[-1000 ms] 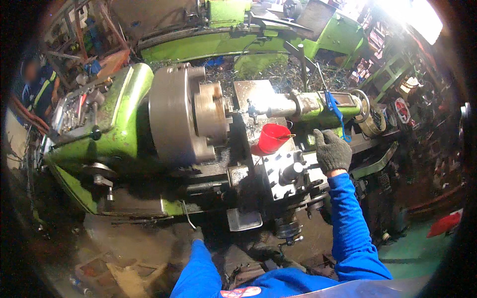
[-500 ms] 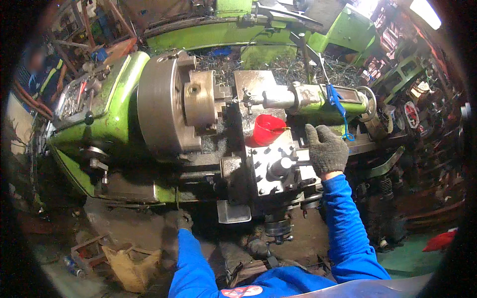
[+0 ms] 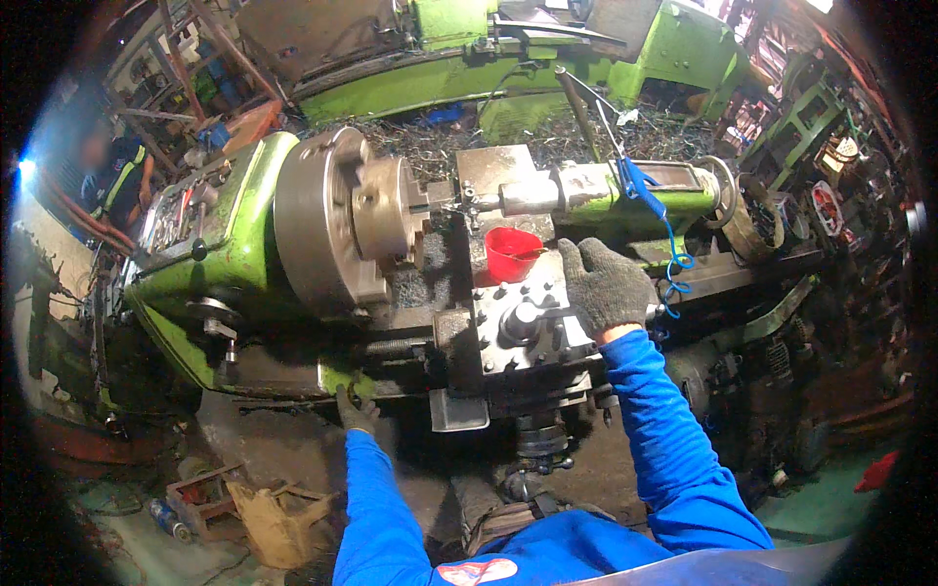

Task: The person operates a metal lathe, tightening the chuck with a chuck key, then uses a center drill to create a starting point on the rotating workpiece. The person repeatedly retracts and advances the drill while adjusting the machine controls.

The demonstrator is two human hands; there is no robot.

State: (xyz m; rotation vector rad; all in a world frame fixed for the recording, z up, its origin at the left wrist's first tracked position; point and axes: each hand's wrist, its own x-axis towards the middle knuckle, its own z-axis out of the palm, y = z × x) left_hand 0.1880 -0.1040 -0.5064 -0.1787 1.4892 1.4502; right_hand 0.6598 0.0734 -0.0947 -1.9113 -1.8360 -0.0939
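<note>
My right hand (image 3: 610,287), in a dark grey knit glove, is closed over the outer end of the tool post handle (image 3: 556,313), with its thumb held apart. The handle comes from the round knob of the square tool post (image 3: 493,344). Just beyond stands a red plastic cup (image 3: 512,256) with a thin stick in it. My left hand (image 3: 356,410), also gloved, is low at the lathe's front edge below the chuck (image 3: 322,220). Its fingers look curled against the green panel (image 3: 342,379); shadow hides what they hold.
The tailstock (image 3: 635,190) carries a blue air gun (image 3: 640,186) with a coiled hose. Metal chips (image 3: 420,137) lie behind the lathe. A metal tray (image 3: 459,411) juts from the front. Another person (image 3: 107,181) is at the far left. A yellowish container (image 3: 278,523) lies on the floor.
The whole view has shifted, bringing the tool post and right hand further left. My left hand has risen against the front panel. My right hand stays at the handle.
</note>
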